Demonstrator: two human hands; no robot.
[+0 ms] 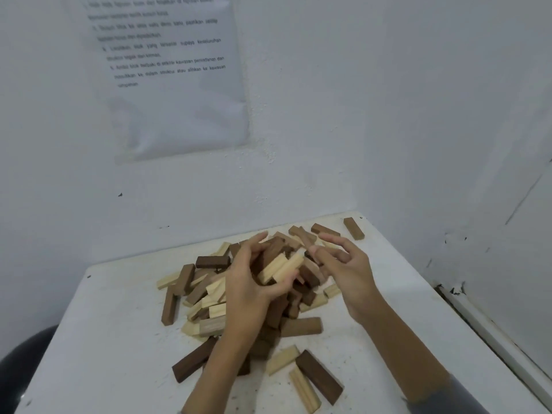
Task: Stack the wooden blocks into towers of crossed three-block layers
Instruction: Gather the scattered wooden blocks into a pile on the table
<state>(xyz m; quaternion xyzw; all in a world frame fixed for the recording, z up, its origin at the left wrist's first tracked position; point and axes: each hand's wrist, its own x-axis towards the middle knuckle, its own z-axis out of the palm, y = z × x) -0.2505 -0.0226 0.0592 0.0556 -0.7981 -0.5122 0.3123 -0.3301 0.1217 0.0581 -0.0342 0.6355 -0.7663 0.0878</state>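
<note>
A laminated sheet (179, 85) was stuck to the white wall (358, 115), carrying numbered lines of black print. Most of it was too blurred to read, though the word "kawasan" could just be made out at the end of the lower lines. Below it, the wooden blocks (206, 294) lay in a loose heap on the middle of the white, speckled counter (104, 339). They were long rectangular bars, some pale like pine, some mid-brown and some dark brown. No tower stood yet. The left hand (248, 288) was clamped on a bundle of blocks (280, 268) above the heap, fingers and thumb curled round two pale bars and darker ones behind them. The right hand (346, 273) hovered just beside the bundle, its fingers loosely bent and apart, holding nothing that could be made out. A lone brown block (354, 228) lay near the far corner, apart from the heap. Nearer the person, a dark block (318, 376) lay touching a pale grooved block (304, 389), and another dark bar (194, 363) lay to the left of the forearm. A grey sleeve (448, 395) covered the right arm.
</note>
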